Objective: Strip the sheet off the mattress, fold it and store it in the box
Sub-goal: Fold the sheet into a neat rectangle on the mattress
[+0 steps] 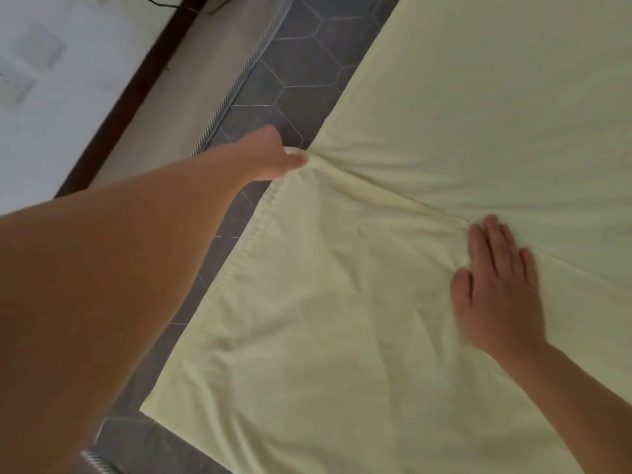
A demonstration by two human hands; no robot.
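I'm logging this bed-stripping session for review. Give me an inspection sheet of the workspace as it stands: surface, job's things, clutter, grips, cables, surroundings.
Surface: mattress, grey hexagon-quilted top, bare along its left strip.
Job's things: pale yellow sheet lies on the mattress, with creases running between the hands; box not in view.
Clutter: nothing seen.
Grips: left hand pinches the sheet's gathered edge; right hand lies flat on the sheet, fingers straight.
Cables: thin dark cable at the top, beyond the mattress.
Surroundings: dark brown strip beside the mattress; pale blurred surface beyond it.
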